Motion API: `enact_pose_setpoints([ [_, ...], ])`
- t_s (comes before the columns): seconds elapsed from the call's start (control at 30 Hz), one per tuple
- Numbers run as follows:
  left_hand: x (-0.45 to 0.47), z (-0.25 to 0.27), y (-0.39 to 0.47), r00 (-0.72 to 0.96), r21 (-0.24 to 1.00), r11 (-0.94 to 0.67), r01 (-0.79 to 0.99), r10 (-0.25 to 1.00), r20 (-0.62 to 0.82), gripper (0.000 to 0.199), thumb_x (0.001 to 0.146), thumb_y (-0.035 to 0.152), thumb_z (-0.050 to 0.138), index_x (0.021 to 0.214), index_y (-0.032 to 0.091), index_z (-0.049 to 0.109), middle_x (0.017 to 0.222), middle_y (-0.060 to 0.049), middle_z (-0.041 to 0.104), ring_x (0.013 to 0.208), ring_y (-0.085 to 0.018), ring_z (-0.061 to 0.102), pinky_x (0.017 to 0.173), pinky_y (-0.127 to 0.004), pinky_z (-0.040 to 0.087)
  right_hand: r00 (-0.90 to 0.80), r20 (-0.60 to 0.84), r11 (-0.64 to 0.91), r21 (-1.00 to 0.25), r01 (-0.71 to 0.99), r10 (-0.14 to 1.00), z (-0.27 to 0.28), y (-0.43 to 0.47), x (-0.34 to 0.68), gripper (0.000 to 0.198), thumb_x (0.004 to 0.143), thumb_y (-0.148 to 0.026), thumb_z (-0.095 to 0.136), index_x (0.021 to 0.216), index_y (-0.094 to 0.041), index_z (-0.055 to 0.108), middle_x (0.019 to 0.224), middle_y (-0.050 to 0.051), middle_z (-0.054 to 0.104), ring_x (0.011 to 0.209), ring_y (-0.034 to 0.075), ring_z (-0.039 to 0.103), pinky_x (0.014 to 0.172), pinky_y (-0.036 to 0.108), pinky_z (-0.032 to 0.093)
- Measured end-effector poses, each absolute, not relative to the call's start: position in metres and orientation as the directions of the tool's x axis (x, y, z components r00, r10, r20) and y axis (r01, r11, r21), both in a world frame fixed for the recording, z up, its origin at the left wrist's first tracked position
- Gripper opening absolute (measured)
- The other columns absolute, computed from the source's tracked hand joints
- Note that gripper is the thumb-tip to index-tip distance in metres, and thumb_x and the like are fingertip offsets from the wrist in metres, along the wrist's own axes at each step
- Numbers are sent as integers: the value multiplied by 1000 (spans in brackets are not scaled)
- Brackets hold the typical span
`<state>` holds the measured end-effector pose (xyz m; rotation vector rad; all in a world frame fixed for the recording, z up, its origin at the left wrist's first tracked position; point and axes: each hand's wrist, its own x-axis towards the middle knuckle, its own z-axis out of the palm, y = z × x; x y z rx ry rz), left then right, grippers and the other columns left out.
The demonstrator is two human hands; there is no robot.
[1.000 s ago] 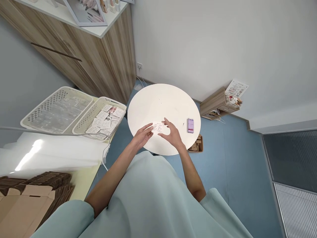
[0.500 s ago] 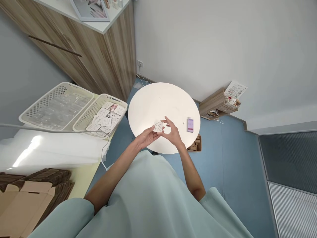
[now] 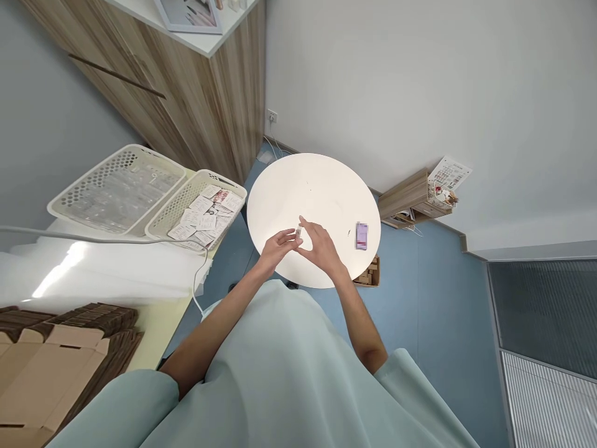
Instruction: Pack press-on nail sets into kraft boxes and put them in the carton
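Card (image 3: 298, 232): one, small, white, seen nearly edge-on, pinched between both hands above the near part of the counter (image 3: 289, 186).

Left hand (image 3: 278, 245): one, fingers curled, tips closed on the card's left side; forearm bare, running back to the near left.

Right hand (image 3: 319, 244): one, thumb and fingers closed on the card's right side, index finger raised towards the far side; forearm bare, running back to the near right.

Counter: one, round, white, beneath both hands.

Box (image 3: 361, 236): one, small, purple, lying flat on the counter's right edge, well apart from the hands.

Baskets: two, cream, perforated, side by side at left. Right basket (image 3: 173, 214) holds many loose printed cards, too many to count; left basket (image 3: 69, 198) holds clear packets.

Cartons (image 3: 56, 348): one flattened brown stack, near left.

Crate (image 3: 369, 274): one, on the floor under the counter's right edge, holding small brown pieces.

Cabinet (image 3: 205, 106): one, wood-faced, far left.
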<state>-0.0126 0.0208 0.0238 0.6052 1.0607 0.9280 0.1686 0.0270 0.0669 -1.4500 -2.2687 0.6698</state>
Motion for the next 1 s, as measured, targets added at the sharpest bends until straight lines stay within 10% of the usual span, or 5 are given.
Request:
enact_pose_setpoints([
  [0.33, -30, 12, 33, 122, 780, 472, -411, 876, -467, 63, 70, 46, 99, 124, 19, 79, 97, -8, 78, 90, -20, 68, 93, -37, 55, -356, 81, 330, -602, 727, 931, 66, 28, 189, 100, 96, -28, 82, 178, -36, 23, 153, 10, 66, 141, 34, 60, 120, 56, 50],
  [1.0, -13, 18, 23, 30, 889, 369, -271, 926, -375, 46, 80, 45, 93, 116, 20, 78, 104, -8, 79, 102, -25, 72, 96, -38, 56, -369, 23, 312, -586, 748, 929, 57, 31, 162, 103, 96, -25, 79, 179, -35, 18, 152, 12, 66, 145, 36, 58, 123, 61, 49],
])
